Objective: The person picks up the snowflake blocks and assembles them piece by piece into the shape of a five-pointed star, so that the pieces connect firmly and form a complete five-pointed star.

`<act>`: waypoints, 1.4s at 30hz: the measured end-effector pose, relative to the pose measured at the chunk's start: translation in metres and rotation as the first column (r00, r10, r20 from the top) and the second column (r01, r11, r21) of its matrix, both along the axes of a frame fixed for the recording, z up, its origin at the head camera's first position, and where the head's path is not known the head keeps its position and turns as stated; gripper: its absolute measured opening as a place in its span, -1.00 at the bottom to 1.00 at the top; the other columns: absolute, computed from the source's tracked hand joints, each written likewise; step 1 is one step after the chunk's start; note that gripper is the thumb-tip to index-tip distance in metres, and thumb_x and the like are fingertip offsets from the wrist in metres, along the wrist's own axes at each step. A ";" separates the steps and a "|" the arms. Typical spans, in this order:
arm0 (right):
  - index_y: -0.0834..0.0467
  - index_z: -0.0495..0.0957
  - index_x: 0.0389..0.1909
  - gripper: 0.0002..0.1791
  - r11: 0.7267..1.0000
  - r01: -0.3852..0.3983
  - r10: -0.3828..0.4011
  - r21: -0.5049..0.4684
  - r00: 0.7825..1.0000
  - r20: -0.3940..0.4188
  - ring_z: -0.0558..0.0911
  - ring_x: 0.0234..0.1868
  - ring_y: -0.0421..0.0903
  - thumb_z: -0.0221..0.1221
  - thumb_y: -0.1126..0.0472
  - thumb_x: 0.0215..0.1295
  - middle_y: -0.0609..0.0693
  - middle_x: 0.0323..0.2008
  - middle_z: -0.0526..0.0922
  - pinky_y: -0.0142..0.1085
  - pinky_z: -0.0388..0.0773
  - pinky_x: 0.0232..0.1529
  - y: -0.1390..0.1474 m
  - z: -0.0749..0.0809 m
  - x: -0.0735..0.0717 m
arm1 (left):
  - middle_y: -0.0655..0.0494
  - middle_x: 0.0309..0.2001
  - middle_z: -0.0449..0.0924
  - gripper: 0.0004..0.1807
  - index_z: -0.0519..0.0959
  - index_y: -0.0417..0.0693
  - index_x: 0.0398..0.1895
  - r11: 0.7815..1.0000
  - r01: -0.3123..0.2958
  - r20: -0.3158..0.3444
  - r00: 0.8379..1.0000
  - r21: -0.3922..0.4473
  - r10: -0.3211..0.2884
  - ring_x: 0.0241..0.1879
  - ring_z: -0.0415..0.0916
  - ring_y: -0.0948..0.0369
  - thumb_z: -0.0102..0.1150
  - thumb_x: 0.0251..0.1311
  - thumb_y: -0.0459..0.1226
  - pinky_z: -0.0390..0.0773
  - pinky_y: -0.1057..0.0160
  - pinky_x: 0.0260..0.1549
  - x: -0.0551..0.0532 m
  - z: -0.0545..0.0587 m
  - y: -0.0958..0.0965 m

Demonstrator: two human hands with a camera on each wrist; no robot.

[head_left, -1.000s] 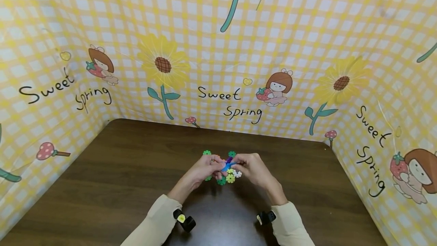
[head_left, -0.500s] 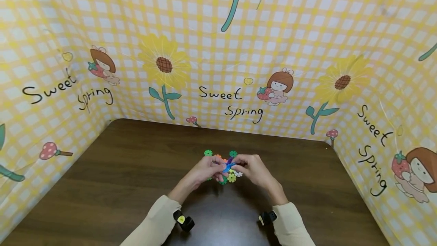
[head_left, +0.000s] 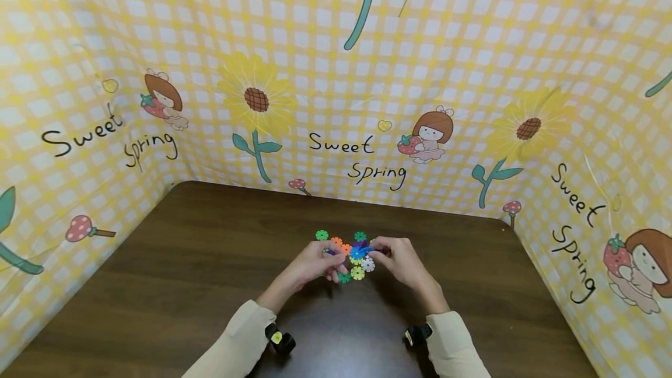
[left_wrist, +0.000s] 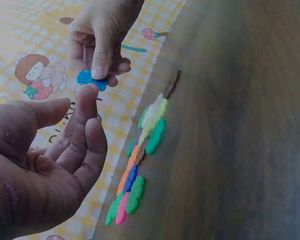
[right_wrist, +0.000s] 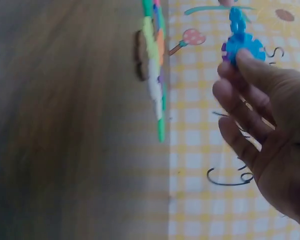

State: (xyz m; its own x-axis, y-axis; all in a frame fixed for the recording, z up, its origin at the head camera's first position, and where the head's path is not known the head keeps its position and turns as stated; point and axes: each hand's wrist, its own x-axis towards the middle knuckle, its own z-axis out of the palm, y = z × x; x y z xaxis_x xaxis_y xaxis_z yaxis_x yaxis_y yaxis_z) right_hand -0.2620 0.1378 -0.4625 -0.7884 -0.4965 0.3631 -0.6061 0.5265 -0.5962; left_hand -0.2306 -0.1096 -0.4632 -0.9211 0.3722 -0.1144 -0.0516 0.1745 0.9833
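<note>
Bright blue, toothed all round the rim like a little gear: a notched snowflake disc (right_wrist: 240,41), turned nearly face-on to the right wrist camera. Meeting its upper edge in that view, a second blue piece (right_wrist: 236,20), turned almost edge-on; at its left edge, a sliver of a purple piece (right_wrist: 224,51). Pinched between thumb and fingers of the right hand (head_left: 399,258). Held up just beside the fingertips of the left hand (head_left: 315,261), to their right; cannot tell of any contact. On the left hand, thumb and index finger parted, remaining fingers gently curved. Below, flat on the dark wooden table (head_left: 157,284), a cluster of green, orange, yellow-green and white discs (head_left: 357,273).
</note>
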 end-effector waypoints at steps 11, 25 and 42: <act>0.08 0.75 -0.21 -0.90 0.886 0.406 -0.423 0.225 0.906 0.032 0.61 -0.40 -0.15 0.33 0.18 0.31 -0.09 -0.36 0.73 -0.16 0.55 -0.42 0.028 -0.010 -0.007 | 0.13 -0.50 0.67 -0.91 0.57 -0.15 -0.22 0.915 -0.130 -0.270 0.963 -0.383 0.024 -0.60 0.58 0.21 0.26 0.32 -0.31 0.60 0.20 -0.52 0.002 -0.011 -0.017; 0.10 0.73 -0.09 -0.82 0.716 0.618 -0.672 0.326 0.736 0.081 0.68 -0.32 0.19 0.27 0.17 0.36 0.16 -0.14 0.74 0.06 0.56 -0.42 0.042 -0.005 -0.010 | 0.10 -0.27 0.40 -0.66 0.54 0.06 -0.12 0.652 -0.210 -0.322 0.945 -0.729 -0.055 -0.37 0.40 0.11 0.46 0.12 -0.12 0.45 0.07 -0.41 0.000 -0.019 -0.023; 0.17 0.69 -0.07 -0.75 0.828 0.527 -0.544 0.191 0.838 0.044 0.62 -0.13 0.09 0.35 0.16 0.29 0.12 -0.13 0.64 0.02 0.58 -0.18 0.034 -0.005 -0.001 | 0.14 -0.22 0.43 -0.72 0.56 0.10 -0.16 0.645 -0.183 -0.297 0.952 -0.742 -0.072 -0.26 0.42 0.13 0.46 0.14 -0.18 0.50 0.03 -0.29 0.000 -0.015 -0.021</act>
